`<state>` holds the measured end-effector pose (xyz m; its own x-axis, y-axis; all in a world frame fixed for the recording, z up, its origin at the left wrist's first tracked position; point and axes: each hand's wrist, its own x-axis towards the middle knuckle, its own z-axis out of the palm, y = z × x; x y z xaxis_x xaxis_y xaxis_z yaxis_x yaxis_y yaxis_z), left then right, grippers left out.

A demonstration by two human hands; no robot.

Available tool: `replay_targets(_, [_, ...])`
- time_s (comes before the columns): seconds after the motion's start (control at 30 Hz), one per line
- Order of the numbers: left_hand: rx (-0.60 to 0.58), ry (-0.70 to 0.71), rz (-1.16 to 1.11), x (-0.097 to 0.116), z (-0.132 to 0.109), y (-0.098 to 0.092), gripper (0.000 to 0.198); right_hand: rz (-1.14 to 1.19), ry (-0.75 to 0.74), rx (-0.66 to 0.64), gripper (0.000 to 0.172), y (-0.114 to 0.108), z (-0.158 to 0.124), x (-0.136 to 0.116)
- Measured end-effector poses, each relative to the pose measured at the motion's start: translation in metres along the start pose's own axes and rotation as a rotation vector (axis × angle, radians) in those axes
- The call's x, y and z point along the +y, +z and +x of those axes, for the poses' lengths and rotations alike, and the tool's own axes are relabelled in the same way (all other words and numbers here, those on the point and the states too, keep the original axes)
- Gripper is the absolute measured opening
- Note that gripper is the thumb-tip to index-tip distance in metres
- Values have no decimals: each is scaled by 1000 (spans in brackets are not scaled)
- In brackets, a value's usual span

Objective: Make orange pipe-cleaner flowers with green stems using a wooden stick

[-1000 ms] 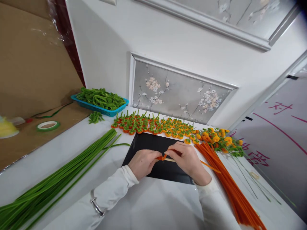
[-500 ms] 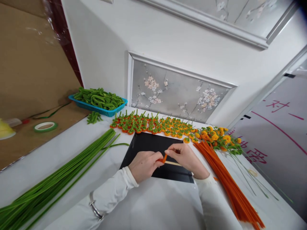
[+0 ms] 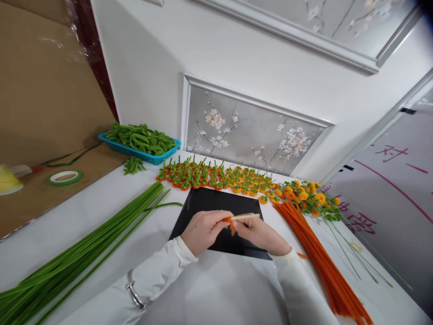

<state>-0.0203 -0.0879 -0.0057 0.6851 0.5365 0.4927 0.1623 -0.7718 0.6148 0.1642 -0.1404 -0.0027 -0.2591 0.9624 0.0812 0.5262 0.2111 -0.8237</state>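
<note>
1. Left hand (image 3: 204, 231) and right hand (image 3: 259, 235) both pinch one orange chenille stem (image 3: 232, 225) against a pale stick (image 3: 246, 217), just below frame centre.
2. Green-topped orange pieces (image 3: 196, 179), mid-frame, look done.
3. Held stem looks part-wound; the orange bundle (image 3: 321, 262), lower right, seems unused.

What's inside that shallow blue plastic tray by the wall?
A heap of fuzzy green folded strips fills the shallow blue plastic tray, rising above its rim. The heap covers the tray's floor, so anything underneath cannot be seen.
</note>
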Motion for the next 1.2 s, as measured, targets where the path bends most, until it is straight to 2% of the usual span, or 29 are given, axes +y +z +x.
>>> replay_targets(0.1, [63, -75, 15, -4, 1, 1, 21, -49, 15, -31, 30, 4, -7, -8])
replay_targets(0.23, [66, -104, 65, -6, 1, 0, 23, -195, -44, -25, 27, 4, -14, -22])
replay_targets(0.43, [16, -111, 226, -5, 0, -3, 21, -547, -163, 156, 26, 10, -15, -31])
replay_targets(0.57, [-35, -116, 301, -5, -1, -3, 20, -668, -163, 261, 24, 12, -14, -32])
replay_targets(0.67, [-41, -69, 309, -7, -2, -1, 21, -724, -141, 317, 25, 9, -12, -33])
replay_targets(0.9, [-89, 20, 376, -6, -3, 0, 19, -697, -104, 356, 17, 0, -3, -29])
replay_targets(1.1, [-92, 66, 478, -3, -2, 0, 21, -570, -15, 269, 14, -11, 4, -33])
replay_targets(1.2, [-84, 55, 502, -2, -3, 0, 18, -445, 14, 182, 14, -19, 8, -32])
